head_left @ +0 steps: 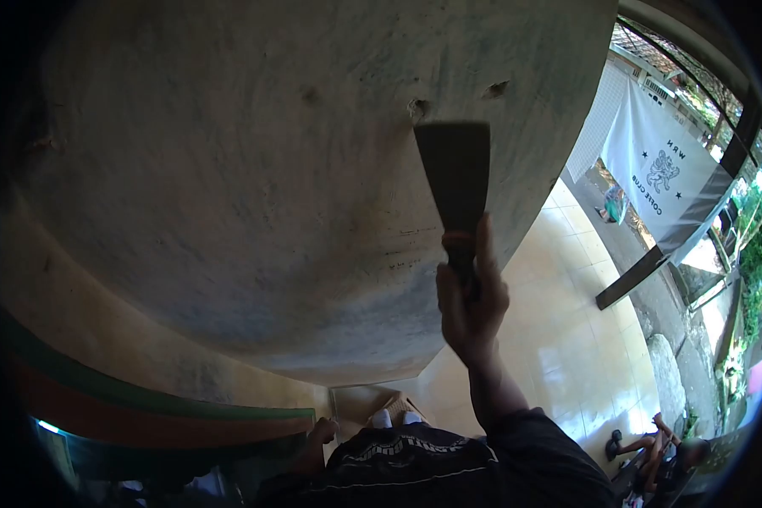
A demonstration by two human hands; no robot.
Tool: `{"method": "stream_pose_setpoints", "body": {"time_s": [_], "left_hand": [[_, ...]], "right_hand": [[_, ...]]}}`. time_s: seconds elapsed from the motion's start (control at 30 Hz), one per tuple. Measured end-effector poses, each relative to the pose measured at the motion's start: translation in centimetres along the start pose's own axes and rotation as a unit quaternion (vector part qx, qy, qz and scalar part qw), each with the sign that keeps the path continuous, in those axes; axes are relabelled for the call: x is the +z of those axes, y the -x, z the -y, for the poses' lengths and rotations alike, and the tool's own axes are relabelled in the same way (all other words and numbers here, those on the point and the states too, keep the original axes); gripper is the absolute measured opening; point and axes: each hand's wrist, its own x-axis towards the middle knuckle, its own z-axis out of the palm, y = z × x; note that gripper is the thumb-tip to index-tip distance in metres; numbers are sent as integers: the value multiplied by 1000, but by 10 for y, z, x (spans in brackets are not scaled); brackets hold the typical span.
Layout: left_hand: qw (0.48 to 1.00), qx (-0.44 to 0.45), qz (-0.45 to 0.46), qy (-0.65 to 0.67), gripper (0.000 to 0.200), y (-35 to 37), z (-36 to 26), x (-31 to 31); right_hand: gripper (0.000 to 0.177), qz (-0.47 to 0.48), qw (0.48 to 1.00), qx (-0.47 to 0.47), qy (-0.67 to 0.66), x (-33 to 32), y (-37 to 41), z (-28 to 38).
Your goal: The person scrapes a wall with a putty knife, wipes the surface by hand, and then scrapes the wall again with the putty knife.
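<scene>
My right hand [472,305] is wrapped around the dark handle of a putty knife [455,169], its wide flat blade pointing up. The blade's far edge is close to the wall [271,169], right below a small chipped hole [416,108]. A second chip [495,89] lies to the right of that hole. Down low, my left hand [323,430] is closed beside the end of a green-edged ledge [254,413]. What it holds, if anything, is too dark to make out.
My white-tipped feet [383,418] are on a woven-looking seat [409,403] above the tiled floor [559,322]. A person [660,457] sits at lower right. Beyond a wooden post [631,277] hangs a white printed banner [660,161]. The wall's edge runs along the right.
</scene>
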Motion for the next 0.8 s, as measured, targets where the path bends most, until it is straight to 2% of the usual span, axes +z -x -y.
{"method": "stream_pose_setpoints", "body": {"time_s": [0.03, 0.1, 0.17, 0.23, 0.27, 0.3, 0.37, 0.4, 0.47, 0.5, 0.53, 0.57, 0.6, 0.63, 0.67, 0.7, 0.77, 0.8], "left_hand": [[975, 111, -21, -189, 25, 2, 0, -7], [976, 112, -19, -185, 23, 6, 1, -17], [978, 111, -21, -175, 22, -6, 3, -19], [988, 39, 14, -152, 21, -5, 12, -2], [974, 78, 45, -206, 20, -1, 8, -10], [974, 80, 42, -206, 20, -9, 13, -4], [993, 45, 1, -105, 18, -5, 24, 16], [993, 45, 4, -106, 18, -2, 17, 9], [975, 99, 40, -196, 19, 6, 3, -7], [974, 99, 42, -198, 19, 4, 6, -4], [999, 11, 24, -21, 21, -4, 7, 1], [984, -77, 7, 160, 23, -11, 5, 4], [984, -76, 9, 160, 23, -9, -2, -1], [999, 26, 17, -17, 22, -8, -7, -9], [972, 127, 22, -195, 22, -10, -10, -14], [972, 125, 21, -197, 22, -12, -13, -18], [975, 126, 1, -183, 20, -13, -14, -23], [975, 124, 2, -185, 20, -12, -16, -22]], "right_hand": [[61, -3, 1000, -5, 0, 0, 11, -4], [61, 39, 998, 0, 50, 0, 44, -13], [61, 39, 998, 19, 38, -2, 50, -25], [60, 37, 997, 48, 50, -9, 46, -23], [60, 39, 997, 24, 64, -11, 43, -27], [60, 39, 997, 20, 66, -12, 41, -28], [61, 67, 997, 6, 39, -17, 45, -27], [61, 65, 997, 8, 39, -20, 46, -26], [61, 47, 989, 104, -90, -26, 52, -21], [61, 44, 989, 104, -90, -26, 55, -18], [62, 62, 990, 103, -68, -27, 57, -16], [63, 82, 990, 103, -44, -29, 57, -15], [63, 61, 996, 67, -22, -24, 50, -19], [63, 61, 995, 69, -21, -21, 40, -18], [64, 40, 998, 40, -25, -19, 25, -14], [65, 19, 999, 10, -30, -16, 12, -8], [65, 7, 996, 45, -72, -8, 4, 2], [64, 5, 999, 0, -47, -2, 7, -1]]}}
